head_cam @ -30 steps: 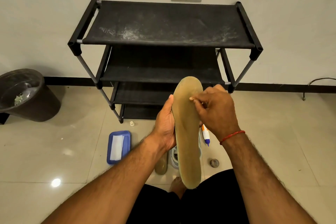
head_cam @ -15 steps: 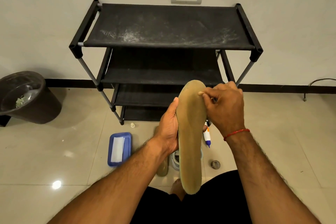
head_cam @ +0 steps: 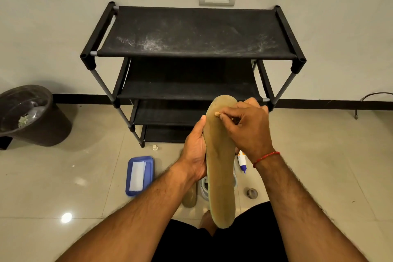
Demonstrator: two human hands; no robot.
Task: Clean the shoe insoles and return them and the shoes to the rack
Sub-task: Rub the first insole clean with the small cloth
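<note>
Sliding leftward from half a second earlier, the right hand (head_cam: 248, 130) now presses a small pale scrap (head_cam: 217, 114), pinched between thumb and forefinger, nearer the left edge of the tan insole (head_cam: 221, 166) at its toe end. The left hand (head_cam: 194, 153) grips the insole's left edge as before, thumb laid along it, holding it upright in the air above the person's lap. On the tiled floor below lie a second insole (head_cam: 189, 198) and a white shoe (head_cam: 204, 187), both partly hidden, with a white tube (head_cam: 242, 161) just to the right and a blue tray (head_cam: 150, 168) to the left. Behind stands the black rack (head_cam: 191, 34), its top shelf dusty, and a dark bin (head_cam: 49, 125) at far left.
</note>
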